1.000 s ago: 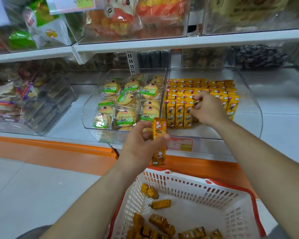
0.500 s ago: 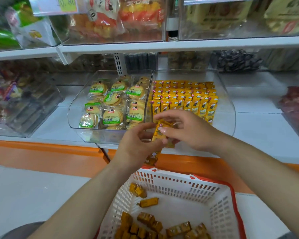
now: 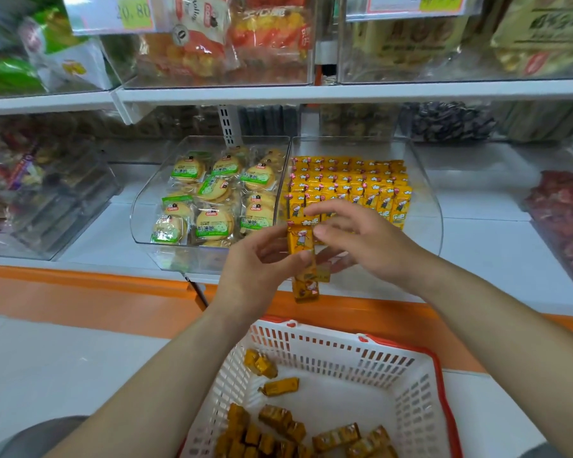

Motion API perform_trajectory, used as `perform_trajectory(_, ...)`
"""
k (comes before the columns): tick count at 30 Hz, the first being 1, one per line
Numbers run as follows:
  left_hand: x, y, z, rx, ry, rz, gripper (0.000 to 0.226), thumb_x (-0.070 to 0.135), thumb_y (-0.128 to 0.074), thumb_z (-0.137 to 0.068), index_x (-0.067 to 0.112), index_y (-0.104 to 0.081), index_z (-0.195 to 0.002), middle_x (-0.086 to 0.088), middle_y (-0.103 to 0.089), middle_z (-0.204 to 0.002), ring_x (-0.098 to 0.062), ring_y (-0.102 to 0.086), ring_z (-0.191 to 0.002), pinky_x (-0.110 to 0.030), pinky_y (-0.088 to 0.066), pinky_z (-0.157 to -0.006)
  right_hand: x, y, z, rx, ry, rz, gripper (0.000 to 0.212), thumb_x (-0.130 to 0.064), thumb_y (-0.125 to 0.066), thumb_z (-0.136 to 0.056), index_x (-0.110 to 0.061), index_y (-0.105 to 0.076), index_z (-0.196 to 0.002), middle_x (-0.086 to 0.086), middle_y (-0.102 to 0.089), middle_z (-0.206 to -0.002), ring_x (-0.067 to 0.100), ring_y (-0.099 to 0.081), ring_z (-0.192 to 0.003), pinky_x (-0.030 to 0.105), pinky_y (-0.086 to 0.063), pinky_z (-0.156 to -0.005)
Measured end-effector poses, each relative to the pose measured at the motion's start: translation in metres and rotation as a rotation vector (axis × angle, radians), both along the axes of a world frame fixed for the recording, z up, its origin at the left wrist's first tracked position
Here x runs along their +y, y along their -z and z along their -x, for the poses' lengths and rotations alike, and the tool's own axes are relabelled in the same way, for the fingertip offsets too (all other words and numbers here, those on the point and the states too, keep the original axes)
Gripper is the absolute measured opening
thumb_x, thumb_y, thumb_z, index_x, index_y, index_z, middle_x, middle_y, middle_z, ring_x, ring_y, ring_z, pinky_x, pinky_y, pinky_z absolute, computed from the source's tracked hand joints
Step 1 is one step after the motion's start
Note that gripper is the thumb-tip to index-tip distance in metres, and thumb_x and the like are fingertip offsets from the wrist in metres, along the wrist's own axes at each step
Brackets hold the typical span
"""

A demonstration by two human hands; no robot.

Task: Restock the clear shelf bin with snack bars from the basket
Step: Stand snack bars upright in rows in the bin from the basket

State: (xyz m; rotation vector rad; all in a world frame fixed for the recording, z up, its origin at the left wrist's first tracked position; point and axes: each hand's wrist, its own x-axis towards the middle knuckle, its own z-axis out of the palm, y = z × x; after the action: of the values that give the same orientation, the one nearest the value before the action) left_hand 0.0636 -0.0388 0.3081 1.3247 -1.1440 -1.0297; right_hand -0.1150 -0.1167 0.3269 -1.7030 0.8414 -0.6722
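The left hand (image 3: 255, 279) grips a small stack of held bars (image 3: 301, 242) upright. Its thumb is curled across their front and its other fingers are wrapped behind. One bar sticks up above the thumb and another hangs below it. The right hand (image 3: 371, 246) comes in from the right with its fingers loosely spread. Its thumb tip rests on the upper bar's right edge and the other fingers lie behind the stack. Whether it actually pinches the bar cannot be told.

The stack is in the air, just in front of the clear bin (image 3: 424, 200) and above the basket (image 3: 328, 352).

The bin is smooth transparent plastic with a curved front. It holds rows of bars (image 3: 344, 183) standing on end, in glossy yellow wrappers printed with a cartoon figure. The rows fill its back and middle.

The basket is white plastic lattice with a red rim. Loose bars (image 3: 278, 424) lie jumbled on its floor.

A second bin (image 3: 139, 213) stands touching the clear bin's left side. It holds round biscuits (image 3: 214, 223) in see-through wrappers with green labels.

Both bins sit on a white shelf (image 3: 497, 259) with an orange front edge.
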Motion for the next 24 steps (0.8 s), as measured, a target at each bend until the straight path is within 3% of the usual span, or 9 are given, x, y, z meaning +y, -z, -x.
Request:
perform_trajectory(2,-0.005,0.001,-0.002,-0.062,-0.019,0.029,0.036,0.012,-0.081,-0.081,0.042,-0.074,-0.100,0.005,-0.080,-0.097,-0.013,-0.076,-0.092,-0.022,-0.060,-0.073,-0.002,0.001,-0.007,0.016,-0.020,0.066,0.022,-0.028,-0.063,-0.097,-0.036,-0.067,-0.117,-0.003,-0.065,-0.107,0.013,-0.074,-0.081,0.024,-0.058,-0.064)
perform_trajectory(6,-0.013,-0.006,-0.008,-0.168,-0.062,-0.001,0.065,0.025,-0.086,-0.071,0.018,-0.064,-0.132,0.004,-0.080,-0.099,-0.011,-0.076,-0.094,-0.032,-0.063,-0.085,-0.015,-0.003,-0.013,0.041,0.015,0.124,0.016,-0.024,-0.070,-0.092,-0.034,-0.067,-0.105,-0.003,-0.064,-0.099,0.017,-0.073,-0.078,0.033,-0.062,-0.064)
perform_trajectory(9,-0.026,-0.009,-0.014,-0.506,-0.105,0.020,0.068,0.038,-0.085,-0.077,0.023,-0.059,-0.137,0.017,-0.073,-0.107,-0.006,-0.070,-0.100,-0.031,-0.059,-0.087,-0.040,-0.006,-0.004,0.050,0.222,0.305,0.019,-0.024,-0.073,-0.090,-0.039,-0.065,-0.100,-0.012,-0.065,-0.094,0.019,-0.071,-0.080,0.047,-0.062,-0.071)
perform_trajectory(11,-0.033,-0.004,-0.019,-0.724,-0.155,0.010,0.071,0.044,-0.083,-0.079,0.026,-0.054,-0.141,0.014,-0.065,-0.120,-0.010,-0.062,-0.112,-0.035,-0.055,-0.091,-0.061,0.000,0.007,0.062,0.364,0.372,0.021,-0.019,-0.074,-0.088,-0.035,-0.067,-0.101,-0.018,-0.064,-0.094,0.015,-0.068,-0.086,0.049,-0.060,-0.079)
perform_trajectory(13,-0.037,0.007,-0.025,-0.857,-0.161,-0.054,0.083,0.051,-0.082,-0.079,0.023,-0.046,-0.149,0.005,-0.057,-0.139,-0.017,-0.054,-0.126,-0.042,-0.052,-0.099,-0.078,0.013,0.017,0.154,0.462,0.401,0.022,-0.016,-0.073,-0.088,-0.027,-0.069,-0.107,-0.020,-0.061,-0.093,0.020,-0.068,-0.091,0.046,-0.058,-0.084)
perform_trajectory(15,-0.040,0.017,-0.028,-0.935,-0.114,-0.124,0.090,0.058,-0.079,-0.078,0.020,-0.042,-0.152,-0.001,-0.052,-0.147,-0.023,-0.052,-0.132,-0.048,-0.049,-0.105,-0.093,0.029,0.021,0.241,0.524,0.404,0.024,-0.013,-0.074,-0.087,-0.020,-0.071,-0.109,-0.018,-0.061,-0.092,0.024,-0.068,-0.090,0.035,-0.053,-0.080)
perform_trajectory(17,-0.044,0.023,-0.028,-0.999,-0.070,-0.182,0.086,0.067,-0.076,-0.076,0.022,-0.048,-0.144,-0.002,-0.061,-0.137,-0.026,-0.059,-0.123,-0.050,-0.049,-0.103,-0.103,0.042,0.018,0.333,0.563,0.425,0.025,-0.014,-0.077,-0.085,-0.017,-0.073,-0.110,-0.006,-0.064,-0.092,0.020,-0.063,-0.087,0.024,-0.042,-0.076)
perform_trajectory(19,-0.045,0.027,-0.025,-1.097,-0.053,-0.199,0.079,0.075,-0.071,-0.073,0.025,-0.052,-0.131,0.002,-0.070,-0.122,-0.024,-0.064,-0.112,-0.049,-0.046,-0.105,-0.110,0.050,0.012,0.382,0.577,0.429,0.024,-0.016,-0.078,-0.085,-0.016,-0.073,-0.109,0.000,-0.063,-0.087,0.018,-0.059,-0.084,0.022,-0.037,-0.073)
perform_trajectory(24,-0.047,0.035,-0.025,-1.148,-0.081,-0.154,0.070,0.081,-0.067,-0.070,0.029,-0.050,-0.114,0.007,-0.070,-0.108,-0.020,-0.064,-0.104,-0.044,-0.040,-0.105,-0.117,0.063,0.000,0.488,0.516,0.411,0.025,-0.018,-0.075,-0.088,-0.015,-0.072,-0.113,0.002,-0.066,-0.087,0.022,-0.064,-0.078,0.027,-0.046,-0.071)
